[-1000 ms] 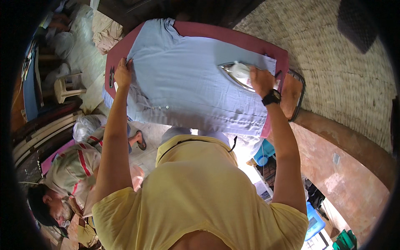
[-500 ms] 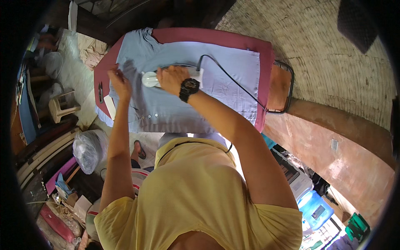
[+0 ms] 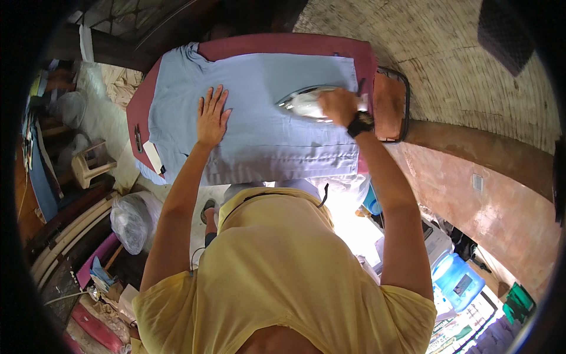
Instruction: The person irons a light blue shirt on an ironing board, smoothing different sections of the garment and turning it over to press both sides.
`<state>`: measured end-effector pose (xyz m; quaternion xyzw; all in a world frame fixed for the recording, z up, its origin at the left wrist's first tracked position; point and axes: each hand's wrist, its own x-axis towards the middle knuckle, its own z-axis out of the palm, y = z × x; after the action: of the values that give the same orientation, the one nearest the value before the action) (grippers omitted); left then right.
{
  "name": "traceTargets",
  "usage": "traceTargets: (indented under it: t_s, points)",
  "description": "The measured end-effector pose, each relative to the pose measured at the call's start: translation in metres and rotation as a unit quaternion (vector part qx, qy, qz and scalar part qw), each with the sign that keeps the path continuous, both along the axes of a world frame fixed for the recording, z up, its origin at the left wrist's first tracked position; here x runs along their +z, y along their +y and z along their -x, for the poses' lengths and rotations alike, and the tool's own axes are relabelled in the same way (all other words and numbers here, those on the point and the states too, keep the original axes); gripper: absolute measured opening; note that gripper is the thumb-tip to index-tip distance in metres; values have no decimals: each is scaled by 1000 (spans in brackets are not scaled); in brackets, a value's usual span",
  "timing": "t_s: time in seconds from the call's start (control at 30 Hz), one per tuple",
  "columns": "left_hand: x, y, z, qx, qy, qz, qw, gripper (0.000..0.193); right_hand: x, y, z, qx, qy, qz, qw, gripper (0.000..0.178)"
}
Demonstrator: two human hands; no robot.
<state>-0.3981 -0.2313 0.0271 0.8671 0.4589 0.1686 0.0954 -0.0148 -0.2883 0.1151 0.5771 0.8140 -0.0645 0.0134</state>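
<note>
Seen from above the head, looking down. Left hand (image 3: 211,118) spread flat, fingers apart, pressing on a pale blue shirt (image 3: 253,135), gripping nothing. Right hand (image 3: 337,106) clenched around the handle of an iron (image 3: 303,103), black watch (image 3: 359,125) on the wrist. Iron resting on the shirt near its right end, well apart from the left hand. Shirt laid smooth across a dark red ironing board (image 3: 277,44), hem hanging over the near edge. Best done, by judgement, with cloth kept taut under the flat palm, iron gliding steadily, fingers kept clear of the hot plate. Wire iron rest (image 3: 405,100) at the board's right end. Beyond: brick floor (image 3: 460,71), plastic stool (image 3: 91,165), blue water jug (image 3: 457,280).
</note>
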Motion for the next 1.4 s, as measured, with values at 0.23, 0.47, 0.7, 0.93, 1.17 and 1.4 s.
traceTargets:
  t_s: [0.23, 0.47, 0.7, 0.93, 1.17, 1.4]
  points:
    - [6, 12, 12, 1, -215, 131, 968, 54, 1, -30, 158, -83, 212, -6, 974, 39]
    - [5, 1, 7, -20, -17, 3, 1000, 51, -1, -65, 14, -43, -3, 47, 998, 20]
    - [0, 1, 7, -19, -3, -2, 1000, 52, -4, -76, -3, -81, 46, 63, 994, 25]
    - [0, 4, -1, -10, -30, -33, 999, 47, 4, -66, 82, -131, 165, -20, 977, 39]
    - [29, 55, -128, 20, -183, -102, 978, 32, -22, -128, -75, -118, -19, -56, 991, 24]
    - [11, 92, -307, -170, -149, 16, 974, 39, 37, -151, -69, -385, 259, -16, 886, 56]
